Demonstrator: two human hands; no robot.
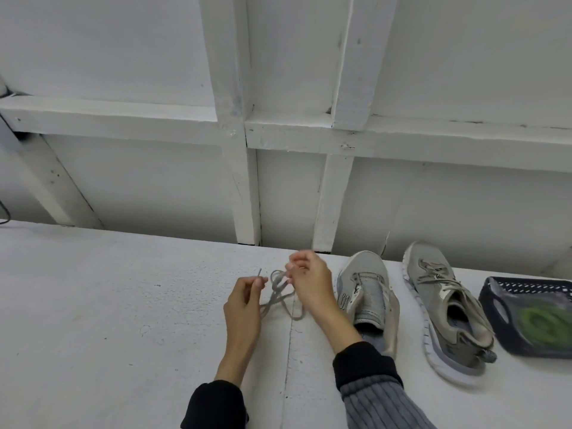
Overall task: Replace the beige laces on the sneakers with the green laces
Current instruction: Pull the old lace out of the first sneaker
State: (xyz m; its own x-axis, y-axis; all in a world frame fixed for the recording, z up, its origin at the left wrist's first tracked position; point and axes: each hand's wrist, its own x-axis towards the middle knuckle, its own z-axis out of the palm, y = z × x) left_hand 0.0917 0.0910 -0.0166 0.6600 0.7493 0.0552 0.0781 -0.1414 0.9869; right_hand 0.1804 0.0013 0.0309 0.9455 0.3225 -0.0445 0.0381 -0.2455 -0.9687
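A loose beige lace (280, 294) hangs in loops between my two hands above the white table. My left hand (244, 308) pinches one end of it, with the tip sticking up past my fingers. My right hand (309, 281) holds the bunched loops at the top. Just right of my right wrist lies a grey sneaker (368, 300) with no lace in its eyelets. Further right, the second grey sneaker (448, 308) has its beige lace threaded. Green laces (540, 322) lie coiled in a dark basket (495, 308) at the far right.
The white table (108, 305) runs left and toward me. Its far edge meets a white wall with wooden framing (244, 134). A dark cable (3, 213) shows at the left edge.
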